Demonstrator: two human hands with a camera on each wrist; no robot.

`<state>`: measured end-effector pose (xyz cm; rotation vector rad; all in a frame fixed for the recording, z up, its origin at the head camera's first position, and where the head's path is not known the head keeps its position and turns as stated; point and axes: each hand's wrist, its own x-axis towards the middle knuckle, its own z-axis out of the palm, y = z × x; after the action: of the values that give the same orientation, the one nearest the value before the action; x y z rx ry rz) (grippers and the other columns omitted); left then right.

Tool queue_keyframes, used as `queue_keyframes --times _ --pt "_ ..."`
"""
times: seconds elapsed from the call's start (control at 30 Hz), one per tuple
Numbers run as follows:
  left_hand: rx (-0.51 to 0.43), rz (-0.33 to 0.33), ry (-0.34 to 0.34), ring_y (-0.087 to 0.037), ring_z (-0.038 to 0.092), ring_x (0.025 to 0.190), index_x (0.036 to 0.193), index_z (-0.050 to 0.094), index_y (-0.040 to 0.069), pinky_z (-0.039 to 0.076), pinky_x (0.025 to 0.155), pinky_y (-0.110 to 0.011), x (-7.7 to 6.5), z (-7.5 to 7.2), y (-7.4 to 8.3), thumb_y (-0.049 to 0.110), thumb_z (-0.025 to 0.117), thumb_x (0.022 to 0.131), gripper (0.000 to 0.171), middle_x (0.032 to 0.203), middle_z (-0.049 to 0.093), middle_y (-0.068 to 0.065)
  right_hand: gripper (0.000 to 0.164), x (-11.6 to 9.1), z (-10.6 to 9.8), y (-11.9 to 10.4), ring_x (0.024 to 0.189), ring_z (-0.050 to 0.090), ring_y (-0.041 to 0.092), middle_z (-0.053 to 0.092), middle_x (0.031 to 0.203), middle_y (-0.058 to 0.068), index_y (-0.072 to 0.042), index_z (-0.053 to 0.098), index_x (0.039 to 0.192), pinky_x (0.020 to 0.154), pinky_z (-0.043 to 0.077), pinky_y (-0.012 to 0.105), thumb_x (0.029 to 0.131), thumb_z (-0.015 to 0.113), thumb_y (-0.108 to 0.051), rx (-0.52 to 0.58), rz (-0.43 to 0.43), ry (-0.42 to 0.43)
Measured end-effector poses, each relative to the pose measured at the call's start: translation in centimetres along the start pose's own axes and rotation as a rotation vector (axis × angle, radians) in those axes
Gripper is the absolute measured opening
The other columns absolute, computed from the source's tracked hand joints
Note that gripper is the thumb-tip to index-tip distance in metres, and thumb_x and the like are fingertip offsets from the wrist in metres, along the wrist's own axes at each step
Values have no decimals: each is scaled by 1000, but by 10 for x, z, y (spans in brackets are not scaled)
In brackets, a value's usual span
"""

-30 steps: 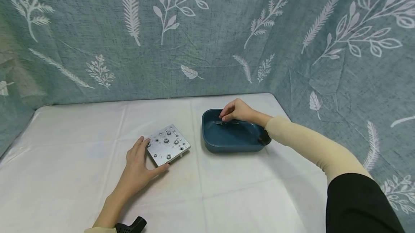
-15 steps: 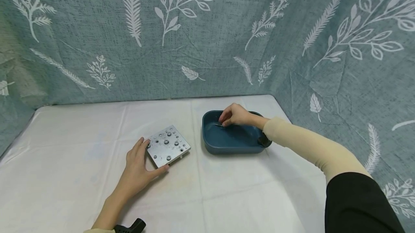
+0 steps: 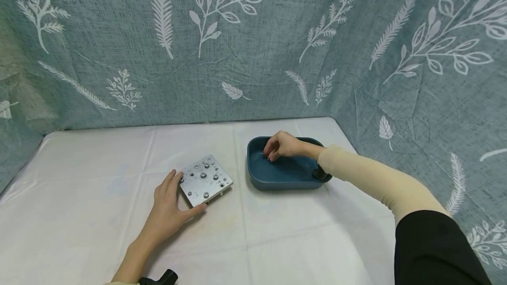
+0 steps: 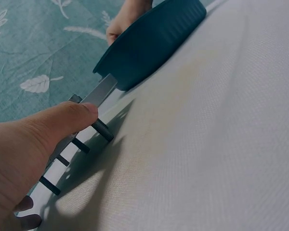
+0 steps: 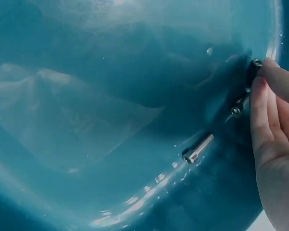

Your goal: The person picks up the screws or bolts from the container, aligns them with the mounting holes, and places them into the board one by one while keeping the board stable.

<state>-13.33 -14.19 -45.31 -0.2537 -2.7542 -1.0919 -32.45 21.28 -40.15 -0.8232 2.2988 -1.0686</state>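
Observation:
In the head view my left hand [image 3: 168, 205] grips a silver metal plate [image 3: 210, 181] by its edges, thumb along the near side and fingers at the left corner. Several socket head screws pass through the plate. Their threaded shanks [image 4: 103, 130] stick out beneath it over the cloth in the left wrist view. Inside a dark blue plastic bin [image 3: 285, 185] my right hand [image 3: 287, 144] pinches a small socket head screw [image 5: 257, 62] between thumb and fingertip. Another screw [image 5: 238, 108] lies close by its fingers, and a further screw [image 5: 198, 148] lies near the bin wall.
A white cloth [image 3: 99, 197] covers the table, with the bin right of the plate. Behind and to the right hangs a green leaf-patterned curtain [image 3: 253, 56]. A black wrist device [image 3: 160, 278] sits on the left wrist.
My right hand has moved down and slightly left inside the bin, its fingertips now at a screw. The left hand and the plate have kept their place.

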Motion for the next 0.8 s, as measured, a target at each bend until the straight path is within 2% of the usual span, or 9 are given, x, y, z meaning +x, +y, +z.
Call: queue_keyframes --times 0.33,0.6,0.8 --pt "7 -3 -8 -51 17 137 150 26 -5 26 104 -68 0 -2 3 49 85 73 111 155 15 -28 23 6 5 5 82 70 24 72 93 14 8 72 97 74 58 34 77 75 16 6 -45 -36" --pt "6 1 -1 -52 18 136 149 27 -5 27 103 -69 -1 -3 3 47 85 73 110 155 16 -29 19 10 10 4 76 70 16 73 85 5 1 74 90 70 58 30 75 79 12 -112 -62 -6" --pt "-2 9 3 -51 18 136 149 27 -4 28 102 -69 0 -3 4 47 86 73 109 155 16 -27 16 10 12 3 76 69 15 71 80 2 -1 74 84 69 58 29 74 81 10 -153 -85 -13"
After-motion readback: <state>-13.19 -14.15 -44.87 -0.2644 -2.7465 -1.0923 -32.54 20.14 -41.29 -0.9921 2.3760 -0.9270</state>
